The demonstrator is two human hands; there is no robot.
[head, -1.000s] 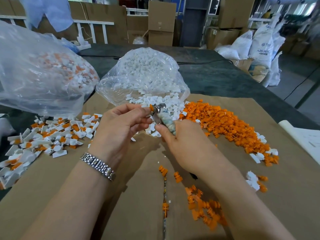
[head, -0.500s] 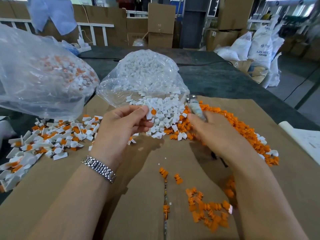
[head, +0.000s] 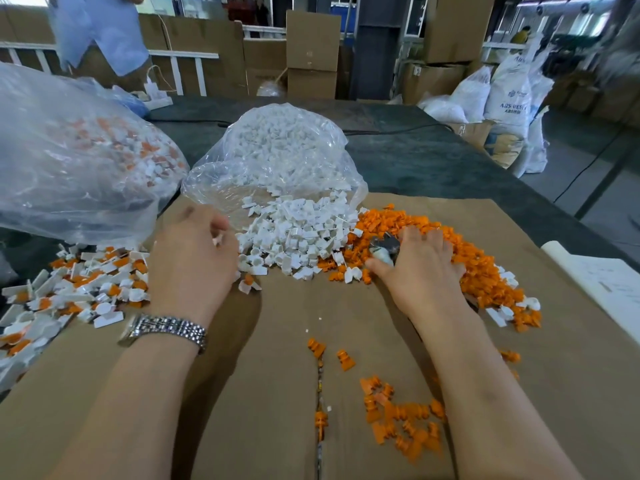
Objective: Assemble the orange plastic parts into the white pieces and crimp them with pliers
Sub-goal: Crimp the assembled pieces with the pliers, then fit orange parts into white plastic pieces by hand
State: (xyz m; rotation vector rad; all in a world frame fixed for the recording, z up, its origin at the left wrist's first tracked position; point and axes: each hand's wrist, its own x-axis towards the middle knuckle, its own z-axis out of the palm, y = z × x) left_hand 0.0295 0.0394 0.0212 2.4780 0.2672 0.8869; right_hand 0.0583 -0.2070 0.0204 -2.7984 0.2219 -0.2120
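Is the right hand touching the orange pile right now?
Touching. The head view shows the right hand, holding the pliers, with fingers resting on the orange pile.

Head view. My left hand [head: 192, 258] hovers, fingers curled, at the left edge of the heap of small white plastic pieces [head: 298, 237] spilling from a clear plastic bag [head: 277, 157]. My right hand [head: 420, 268] lies on the pile of orange plastic parts [head: 460, 251], holding the metal pliers [head: 384, 249] under the palm. Assembled white-and-orange pieces [head: 79, 285] lie at left. All sit on brown cardboard sheet [head: 277, 341].
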